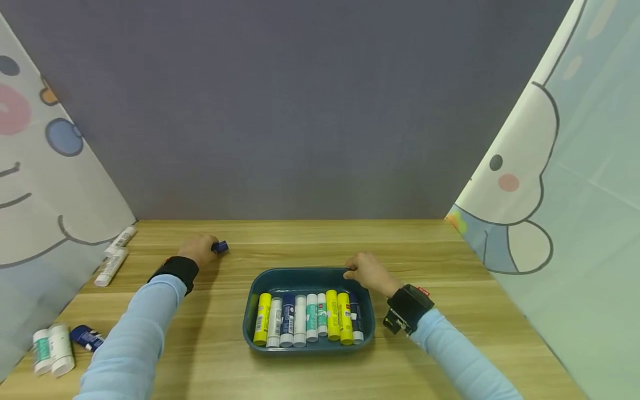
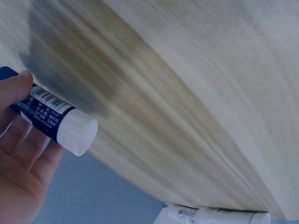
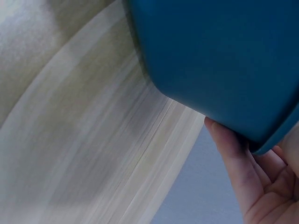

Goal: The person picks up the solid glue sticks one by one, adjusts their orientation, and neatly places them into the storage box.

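My left hand (image 1: pixel 199 250) holds a navy glue stick (image 2: pixel 49 111) with a white base, thumb on one side and fingers on the other, over the back left of the table. In the head view only the navy end of that stick shows past the fingers. At the back right corner of a dark teal tray (image 1: pixel 309 351), my right hand (image 1: pixel 369 272) grips the rim. The right wrist view shows its fingers (image 3: pixel 231 149) against the tray's outer wall. Inside the tray, a row of yellow, white, navy and green-and-white glue sticks (image 1: pixel 300 322) lies side by side.
Two white glue sticks (image 1: pixel 111 268) lie at the table's left edge by the patterned cloth. Nearer the front left are a green-and-white stick (image 1: pixel 42 353), a white stick (image 1: pixel 61 350) and a navy stick (image 1: pixel 87 337). A grey wall (image 1: pixel 290 111) stands behind the wooden table (image 1: pixel 425 244).
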The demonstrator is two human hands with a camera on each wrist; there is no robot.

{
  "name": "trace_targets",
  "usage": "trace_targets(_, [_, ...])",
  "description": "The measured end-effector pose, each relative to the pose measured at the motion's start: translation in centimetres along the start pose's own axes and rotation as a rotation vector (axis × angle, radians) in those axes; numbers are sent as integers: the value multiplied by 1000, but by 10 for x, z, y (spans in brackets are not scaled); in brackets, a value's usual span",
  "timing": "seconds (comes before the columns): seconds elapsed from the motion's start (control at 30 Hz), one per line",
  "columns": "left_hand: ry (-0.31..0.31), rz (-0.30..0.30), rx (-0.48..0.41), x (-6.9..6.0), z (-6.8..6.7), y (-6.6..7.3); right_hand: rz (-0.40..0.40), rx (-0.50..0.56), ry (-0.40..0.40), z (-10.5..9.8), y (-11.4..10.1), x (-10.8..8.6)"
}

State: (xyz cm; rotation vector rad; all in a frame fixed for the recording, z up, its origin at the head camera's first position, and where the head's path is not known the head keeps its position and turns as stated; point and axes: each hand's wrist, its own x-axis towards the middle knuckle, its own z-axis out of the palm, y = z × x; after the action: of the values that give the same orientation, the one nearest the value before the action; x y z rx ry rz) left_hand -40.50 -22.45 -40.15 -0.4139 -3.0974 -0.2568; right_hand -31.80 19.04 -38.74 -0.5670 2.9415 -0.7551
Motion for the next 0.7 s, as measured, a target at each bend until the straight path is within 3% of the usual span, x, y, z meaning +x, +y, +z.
trace_targets(0.3, [15, 69, 33, -4, -8, 16, -43, -3, 21, -1, 1, -1])
trace_targets(0.5, [-36, 104, 36, -10, -21, 34, -58, -31, 27, -1, 1, 0])
trace_targets(0.7, [-66, 133, 19, -20, -35, 47, -24, -29, 25, -1, 0, -1])
